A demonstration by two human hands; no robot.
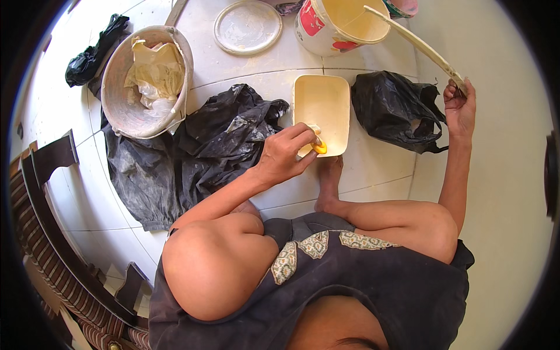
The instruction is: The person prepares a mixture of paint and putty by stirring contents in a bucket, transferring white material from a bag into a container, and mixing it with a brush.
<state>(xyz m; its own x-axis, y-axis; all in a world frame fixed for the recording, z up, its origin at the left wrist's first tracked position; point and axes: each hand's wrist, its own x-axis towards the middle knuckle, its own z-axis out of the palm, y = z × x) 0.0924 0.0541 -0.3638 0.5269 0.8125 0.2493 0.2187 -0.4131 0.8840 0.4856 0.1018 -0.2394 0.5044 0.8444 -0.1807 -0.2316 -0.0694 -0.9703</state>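
Note:
My left hand (284, 153) is closed around a small tool with a yellow end (319, 147), held over the near edge of a cream rectangular tub (345, 114). Its working part is mostly hidden, so I cannot make out its kind. Pale cream residue coats the inside of the tub. Off to the right, my right hand (461, 109) grips the lower end of a long, pale-smeared wooden stick (421, 45). The stick slants up and left, and its far tip lies over the opening of a white bucket (309, 26) with cream-coated inner walls.
A round white lid (248, 27) lies on the tiled floor beside the bucket. Black plastic bags (396, 111) flank the tub, with dusty black cloth or plastic (192, 169) at left. A grey bucket (109, 87) holds crumpled wrapping. Dark carved furniture (61, 239) stands at far left.

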